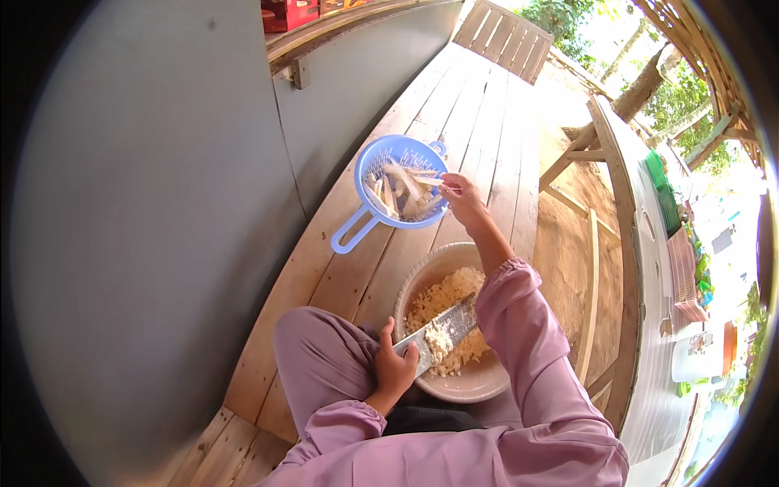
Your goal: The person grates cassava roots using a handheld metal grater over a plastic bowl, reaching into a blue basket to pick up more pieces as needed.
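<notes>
My left hand (395,365) grips the near end of a flat metal grater (459,319), which slants across a round basin (409,277). A clump of pale gratings (437,342) rests on the grater's face. More gratings (447,295) lie heaped inside the basin. Further off, my right hand (464,195) is at the right rim of a blue plastic colander (372,159) with a long loop handle. Between its fingertips is the end of a pale peeled strip (428,181). Several similar strips (389,195) lie in the colander; some look blurred. My right sleeve covers part of the basin.
Everything stands on a wooden plank bench (347,286) along a grey wall (164,213). A shelf (341,27) with boxes juts out above. To the right, a table (654,359) bears a green basket (662,195), a pink basket (684,274) and a white container (691,359).
</notes>
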A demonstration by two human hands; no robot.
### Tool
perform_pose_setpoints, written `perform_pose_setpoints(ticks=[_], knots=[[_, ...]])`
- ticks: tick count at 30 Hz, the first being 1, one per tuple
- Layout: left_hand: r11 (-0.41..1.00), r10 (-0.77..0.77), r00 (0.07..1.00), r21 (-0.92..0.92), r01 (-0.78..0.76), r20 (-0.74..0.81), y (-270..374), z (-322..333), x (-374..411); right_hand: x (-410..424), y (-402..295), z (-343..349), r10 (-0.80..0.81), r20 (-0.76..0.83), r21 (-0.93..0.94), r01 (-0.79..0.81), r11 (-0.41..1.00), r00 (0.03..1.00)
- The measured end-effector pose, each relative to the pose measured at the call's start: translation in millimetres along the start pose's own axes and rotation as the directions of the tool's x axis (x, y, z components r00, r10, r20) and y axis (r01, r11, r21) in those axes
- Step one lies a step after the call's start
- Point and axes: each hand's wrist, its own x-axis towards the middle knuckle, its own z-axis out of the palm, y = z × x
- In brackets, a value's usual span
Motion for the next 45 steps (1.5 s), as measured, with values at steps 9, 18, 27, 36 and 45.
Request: perform_pose_setpoints(ticks=[9, 18, 27, 36, 45], knots=[[1.000, 0.019, 0.999, -0.024, -0.018, 0.050, 4.6, 8.1, 1.8, 59.0, 90.4, 79.4, -0.051, 0.185, -0.173, 0.084, 0.981, 0.981], [1.000, 0.025, 1.000, 0.013, -0.025, -0.004, -6.7, -4.6, 0.3, 27.4, -15.5, 94.7, 0.329, 0.345, -0.138, -0.300, 0.944, 0.879], [0.996, -0.056, 0.998, -0.068, 0.057, 0.025, 0.2, -2.9, 0.1, 71.8, 47.1, 71.1, 0.188, 0.110, 0.033, -0.193, 0.981, 0.976], [0.998, -0.030, 0.999, -0.052, 0.031, 0.012, -3.0, -3.1, 0.5, 26.2, -10.5, 94.8, -0.271, -0.065, -0.627, 0.172, 0.760, 0.960], [0.999, -0.031, 0.999, -0.035, 0.032, 0.018, -4.3, -3.1, 1.0, 31.6, -3.0, 134.5, -0.209, 0.431, -0.586, 0.448, 0.675, 0.878]])
